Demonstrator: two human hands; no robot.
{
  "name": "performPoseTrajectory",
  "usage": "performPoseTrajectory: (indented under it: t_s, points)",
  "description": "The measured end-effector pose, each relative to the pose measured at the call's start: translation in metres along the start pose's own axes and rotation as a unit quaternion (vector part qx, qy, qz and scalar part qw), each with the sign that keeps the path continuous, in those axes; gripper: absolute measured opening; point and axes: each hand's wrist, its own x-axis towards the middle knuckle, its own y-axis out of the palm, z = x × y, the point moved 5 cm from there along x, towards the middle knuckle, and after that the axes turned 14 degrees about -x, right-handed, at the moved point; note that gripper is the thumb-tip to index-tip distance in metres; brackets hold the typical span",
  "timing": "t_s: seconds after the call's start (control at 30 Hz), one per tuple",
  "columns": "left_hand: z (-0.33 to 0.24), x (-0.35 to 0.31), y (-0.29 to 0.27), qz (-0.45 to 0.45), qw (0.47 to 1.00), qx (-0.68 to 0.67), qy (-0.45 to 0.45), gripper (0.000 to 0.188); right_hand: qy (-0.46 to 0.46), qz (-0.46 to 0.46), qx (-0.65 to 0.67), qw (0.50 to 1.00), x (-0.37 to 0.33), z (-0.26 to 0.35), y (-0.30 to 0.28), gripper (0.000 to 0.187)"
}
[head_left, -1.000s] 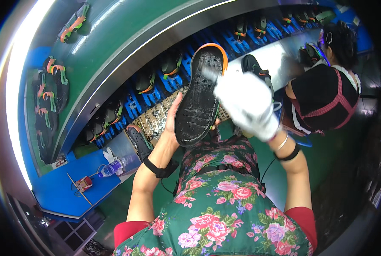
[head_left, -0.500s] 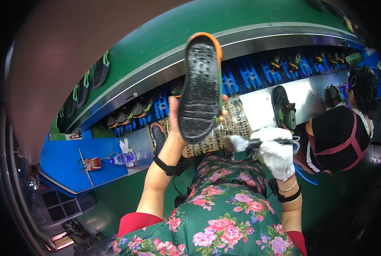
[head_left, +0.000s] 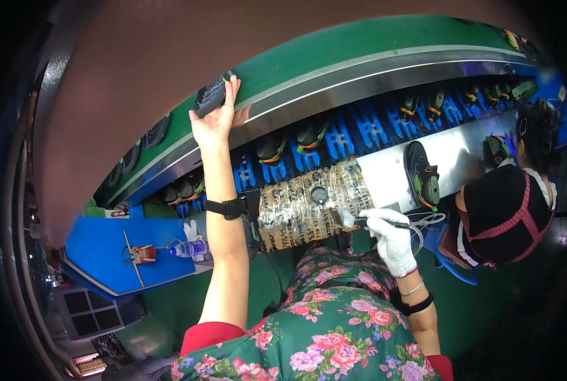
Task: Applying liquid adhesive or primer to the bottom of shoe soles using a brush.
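My bare left hand point(head_left: 213, 126) reaches out over the green conveyor belt at the far left. Its thumb and fingers lie on either side of a dark shoe point(head_left: 210, 96), which is partly covered by the hand. Lower right of the middle, my white-gloved right hand point(head_left: 393, 244) grips a brush point(head_left: 346, 218) by its dark handle. The pale, dark-tipped bristles hang over the near edge of a taped cardboard sheet point(head_left: 290, 219). On that sheet sits a small round dark pot point(head_left: 319, 195). Right of the cardboard, a black shoe with green and orange trim point(head_left: 421, 174) rests on the metal top.
Blue racks point(head_left: 339, 141) carrying several shoes run below the belt's metal edge point(head_left: 309, 82). A co-worker point(head_left: 509, 209) sits at the right. To the left, a blue table point(head_left: 99, 254) bears a bottle point(head_left: 188, 248) and a red container point(head_left: 145, 254). A cable point(head_left: 418, 235) loops by my glove.
My left hand has carried the shoe from above the cardboard, where its black sole faced me, out to the belt at the far left. The right hand and brush have lowered slightly.
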Motion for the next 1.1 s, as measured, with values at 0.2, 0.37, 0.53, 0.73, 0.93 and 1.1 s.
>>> performPoseTrajectory:
  t_s: [0.2,0.37,0.53,0.73,0.93,1.1]
  points:
    - [0.022,-0.003,-0.006,0.054,0.997,-0.044,0.023,0.108,0.003,-0.011,0.007,1.0,0.006,-0.01,-0.015,0.021]
    - [0.076,-0.032,-0.04,-0.004,0.991,0.118,-0.07,0.083,0.0,-0.024,0.013,1.0,-0.001,-0.003,-0.037,0.02]
    - [0.175,0.018,-0.08,0.016,0.804,0.563,-0.191,0.059,-0.04,-0.048,-0.069,0.996,0.001,0.004,-0.055,0.02]
    - [0.355,0.129,-0.129,0.322,0.359,0.872,-0.089,0.039,-0.065,-0.136,-0.086,0.985,0.016,0.001,-0.089,0.019]
    - [0.464,0.272,-0.206,0.44,0.038,0.892,-0.1,0.074,-0.086,-0.179,-0.116,0.973,0.046,-0.002,-0.113,0.015]
    - [0.527,0.336,-0.253,0.421,0.02,0.905,-0.061,0.082,-0.144,-0.204,-0.193,0.949,0.058,-0.01,-0.132,0.008]
